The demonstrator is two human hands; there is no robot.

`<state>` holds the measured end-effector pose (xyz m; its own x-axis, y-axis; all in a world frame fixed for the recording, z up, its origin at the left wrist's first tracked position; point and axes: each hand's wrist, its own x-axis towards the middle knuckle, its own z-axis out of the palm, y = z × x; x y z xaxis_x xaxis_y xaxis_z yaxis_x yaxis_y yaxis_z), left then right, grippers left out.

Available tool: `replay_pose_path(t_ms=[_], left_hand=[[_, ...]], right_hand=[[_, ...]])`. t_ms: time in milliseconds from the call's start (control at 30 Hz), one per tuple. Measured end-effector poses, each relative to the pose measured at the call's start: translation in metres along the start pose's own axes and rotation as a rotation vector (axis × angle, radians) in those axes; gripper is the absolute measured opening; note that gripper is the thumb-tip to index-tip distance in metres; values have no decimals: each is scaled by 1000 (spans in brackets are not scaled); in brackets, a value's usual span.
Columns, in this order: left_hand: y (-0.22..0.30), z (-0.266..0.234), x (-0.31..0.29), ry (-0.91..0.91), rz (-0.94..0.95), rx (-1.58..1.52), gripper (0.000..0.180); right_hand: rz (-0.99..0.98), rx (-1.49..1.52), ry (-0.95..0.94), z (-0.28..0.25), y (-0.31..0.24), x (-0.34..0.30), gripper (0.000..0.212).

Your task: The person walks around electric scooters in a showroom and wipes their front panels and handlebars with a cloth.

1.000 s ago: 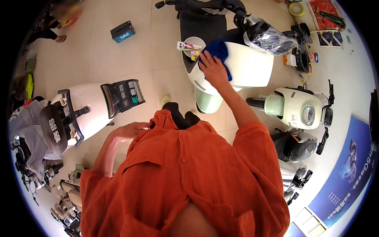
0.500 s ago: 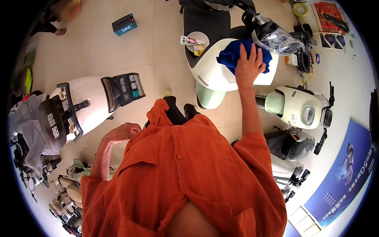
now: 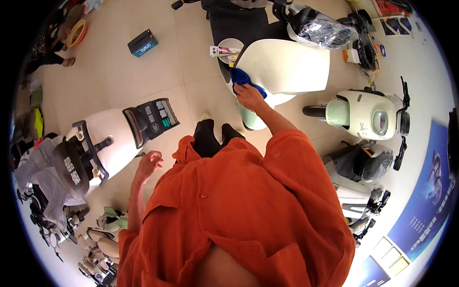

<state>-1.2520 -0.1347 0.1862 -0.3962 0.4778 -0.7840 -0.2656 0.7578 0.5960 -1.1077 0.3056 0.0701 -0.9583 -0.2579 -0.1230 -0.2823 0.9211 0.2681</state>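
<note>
My right hand (image 3: 250,96) is closed on a crumpled blue cloth (image 3: 242,76), pressing it against the near left edge of a cream scooter body panel (image 3: 291,62). Part of the cloth is hidden under the fingers. Just beyond it, a white bowl (image 3: 223,58) on the scooter's dark part has a toothpaste-like tube (image 3: 224,50) and a small yellow box (image 3: 233,58) in it. My left hand (image 3: 150,163) hangs in the air at my left side, fingers loosely curled and apart, with nothing visible in it. Nearest to it is a pale scooter (image 3: 107,122).
A dark battery-like block (image 3: 142,43) lies on the tiled floor. More scooters stand at right, one of them pale green and cream (image 3: 361,117). At far left a person (image 3: 50,43) is beside an orange basin (image 3: 76,33). A blue poster (image 3: 425,191) lines the right wall.
My right hand has moved the blue cloth left and nearer across the panel, from its right part to its left edge. My left hand has swung out away from my shirt.
</note>
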Motion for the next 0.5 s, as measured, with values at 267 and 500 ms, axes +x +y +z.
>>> replay_pose_path(t_ms=[267,500], left_hand=[[-68,7,40,-111,29,307,30],[-20,0,65,-39,-82,222,33]], right_hand=[[303,92,152,-110,38,-40,18],[965,124,607,-145,107,-87,38]])
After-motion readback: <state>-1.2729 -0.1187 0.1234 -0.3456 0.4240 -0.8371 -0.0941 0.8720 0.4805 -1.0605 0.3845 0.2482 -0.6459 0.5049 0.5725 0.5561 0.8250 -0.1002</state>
